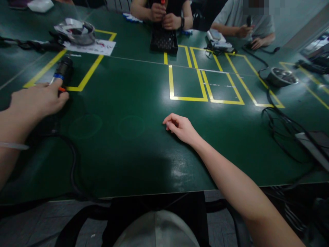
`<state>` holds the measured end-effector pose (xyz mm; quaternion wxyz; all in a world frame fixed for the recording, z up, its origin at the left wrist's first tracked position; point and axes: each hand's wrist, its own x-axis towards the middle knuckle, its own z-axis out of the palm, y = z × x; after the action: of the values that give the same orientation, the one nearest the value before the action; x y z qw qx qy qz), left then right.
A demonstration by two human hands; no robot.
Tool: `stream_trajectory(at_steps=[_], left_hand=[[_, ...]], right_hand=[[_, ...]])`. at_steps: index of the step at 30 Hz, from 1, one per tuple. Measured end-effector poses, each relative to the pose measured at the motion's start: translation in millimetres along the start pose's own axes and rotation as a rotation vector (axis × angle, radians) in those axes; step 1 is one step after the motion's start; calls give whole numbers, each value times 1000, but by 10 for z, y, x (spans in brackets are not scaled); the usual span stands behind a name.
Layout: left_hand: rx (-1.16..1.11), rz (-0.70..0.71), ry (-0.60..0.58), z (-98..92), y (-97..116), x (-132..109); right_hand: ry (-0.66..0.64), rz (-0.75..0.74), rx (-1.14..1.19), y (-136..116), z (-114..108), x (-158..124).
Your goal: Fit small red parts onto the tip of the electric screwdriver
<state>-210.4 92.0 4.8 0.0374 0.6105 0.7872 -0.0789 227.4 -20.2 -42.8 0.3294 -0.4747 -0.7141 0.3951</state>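
Over on the left, the person's left hand reaches forward and is closed about the near part of a black tool with a blue ring and a bit of orange by the thumb; the fingers underneath are hidden from me. The tool's long axis runs away from the hand, leaning slightly right, its far end towards a metal bowl on a paper sheet. A black cable curves from below the wrist to the table's near edge. Bare green table separates all this from the right hand, which rests loosely curled, nothing visible in it, just short of a yellow tape outline. From there the tool lies well off to the left and farther forward, so the left hand is clearly nearer. Another metal bowl sits far right.
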Motion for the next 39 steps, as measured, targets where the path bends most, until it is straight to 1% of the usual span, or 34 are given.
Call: stream_trajectory(at_steps=[3, 7, 9, 12, 17, 23, 27, 30, 32, 34, 36, 39], left_hand=[[124, 36, 58, -11, 58, -70], [111, 83, 92, -1, 147, -213], [87, 97, 83, 2, 224, -333], [76, 150, 101, 0, 402, -578], [96, 311, 112, 3, 819, -1036], [122, 498, 203, 69, 1443, -1516], [132, 613, 221, 96, 1855, -1755], [128, 671, 209, 99, 2080, -1871], [129, 687, 211, 96, 2167, -1921], [126, 696, 213, 93, 2200, -1953], [101, 706, 221, 97, 2187, -1968], [37, 716, 243, 126, 2122, -1959]], right_hand=[[-1, 6, 6, -2, 6, -1], [-2, 9, 5, 5, 9, 0], [-2, 4, 5, 13, 10, 4], [-5, -1, 6, 25, 15, 9], [-4, 4, -1, 27, 20, 6], [8, -12, 3, 20, 17, -1], [56, -44, -19, -27, 17, -7], [58, -59, 28, -64, 31, -17], [41, -64, 61, -72, 44, -20], [31, -73, 101, -66, 50, -17], [22, -70, 178, -50, 42, -5], [-6, -26, 328, -20, 0, 23]])
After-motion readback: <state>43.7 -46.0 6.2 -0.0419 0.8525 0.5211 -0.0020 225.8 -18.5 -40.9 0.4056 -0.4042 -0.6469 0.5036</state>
